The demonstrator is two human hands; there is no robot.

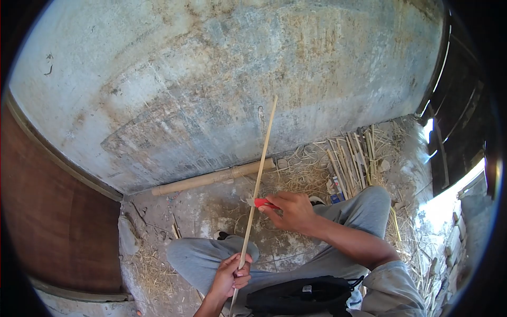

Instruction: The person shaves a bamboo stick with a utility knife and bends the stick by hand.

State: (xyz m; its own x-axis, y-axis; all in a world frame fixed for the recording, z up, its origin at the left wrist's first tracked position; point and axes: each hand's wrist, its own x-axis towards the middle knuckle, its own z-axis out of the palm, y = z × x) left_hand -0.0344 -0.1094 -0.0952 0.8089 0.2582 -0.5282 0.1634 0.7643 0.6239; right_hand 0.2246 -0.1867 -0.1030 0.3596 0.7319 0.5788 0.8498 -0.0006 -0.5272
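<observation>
- the left hand (pixel 231 274) is wrapped around the long pale strip (pixel 265 142), which slants out toward the wall (pixel 211 79)
- the right hand (pixel 291 211) grips a red-handled knife (pixel 263 203), blade at the strip's midsection
- the step looks like scraping; another stroke calls for a steady hold and shallow blade angle

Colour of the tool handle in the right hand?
Red tool handle; best seen in the head view.
</observation>
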